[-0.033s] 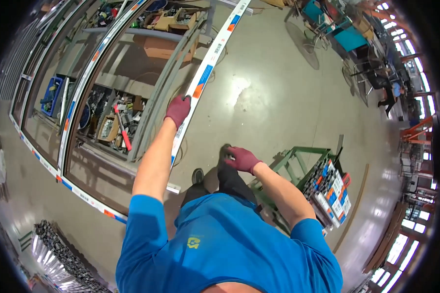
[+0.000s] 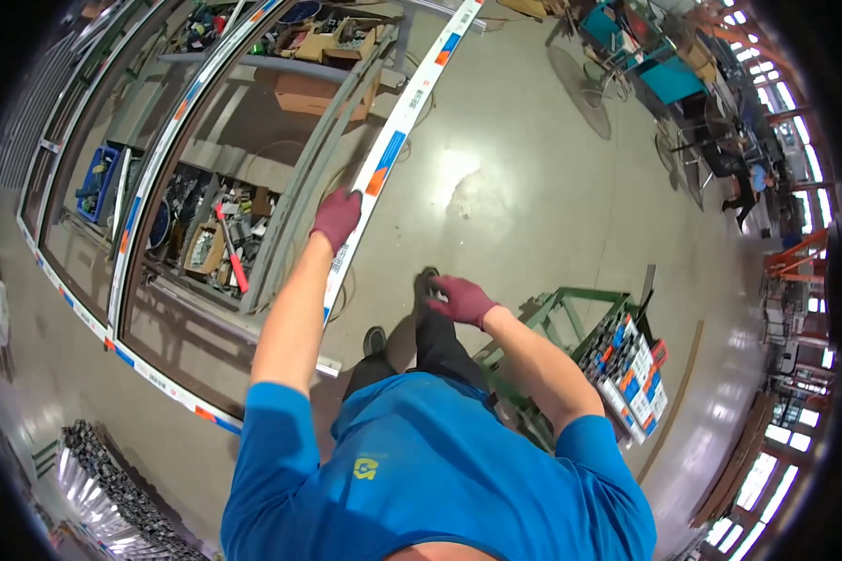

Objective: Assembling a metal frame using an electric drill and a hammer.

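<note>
My left hand [image 2: 337,221], in a maroon glove, is closed on a long, pale metal bar [image 2: 391,150] with blue and orange marked film. This bar forms the near side of a large rectangular frame lying to my left. My gloved right hand [image 2: 464,302] hangs in front of my right leg, above the dark shoe [image 2: 428,280]. Its fingers are loosely bent and somewhat apart, and I see nothing held in them. Another film-covered bar [image 2: 142,201] crosses the frame farther left.
Under the frame, a shelf carries a red-handled tool [image 2: 234,251], a cardboard box [image 2: 202,247] and loose metal parts. A blue bin [image 2: 97,184] stands farther left. At right, a green cart [image 2: 571,297] bears stacked profiles [image 2: 631,379]. Bundled profiles [image 2: 103,486] lie lower left. Fans [image 2: 580,89] stand far off.
The view has shifted very slightly. My left hand keeps its grip on the bar, and my right hand has barely moved.
</note>
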`<state>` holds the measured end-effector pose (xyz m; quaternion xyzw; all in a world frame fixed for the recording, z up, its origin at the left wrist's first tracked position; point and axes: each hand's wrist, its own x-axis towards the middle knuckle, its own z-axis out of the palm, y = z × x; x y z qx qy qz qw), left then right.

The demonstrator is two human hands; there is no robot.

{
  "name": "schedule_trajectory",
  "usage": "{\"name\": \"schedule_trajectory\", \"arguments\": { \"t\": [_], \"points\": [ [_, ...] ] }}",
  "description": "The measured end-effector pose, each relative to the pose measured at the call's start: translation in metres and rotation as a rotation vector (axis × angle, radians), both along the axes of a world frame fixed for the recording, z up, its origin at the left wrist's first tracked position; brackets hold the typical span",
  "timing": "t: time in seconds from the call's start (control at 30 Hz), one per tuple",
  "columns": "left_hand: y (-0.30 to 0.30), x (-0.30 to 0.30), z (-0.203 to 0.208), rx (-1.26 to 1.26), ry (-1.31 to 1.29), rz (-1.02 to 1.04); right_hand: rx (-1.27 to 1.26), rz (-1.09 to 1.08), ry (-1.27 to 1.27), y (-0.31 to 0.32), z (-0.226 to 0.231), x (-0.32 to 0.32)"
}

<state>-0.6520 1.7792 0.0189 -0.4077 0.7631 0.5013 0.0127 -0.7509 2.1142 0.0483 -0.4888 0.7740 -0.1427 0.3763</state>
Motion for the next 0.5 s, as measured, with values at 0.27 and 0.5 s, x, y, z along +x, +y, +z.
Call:
{"name": "schedule_trajectory", "arguments": {
  "t": [0.27,0.5],
  "points": [
    [0.05,0.001,0.01,-0.41,-0.129,0.13,-0.612,0.293,0.524,-0.219,0.038,-0.243],
    [0.064,-0.022,0.032,-0.429,-0.432,0.061,-0.311,0.964,0.803,-0.386,0.026,-0.43]
  ]
}}
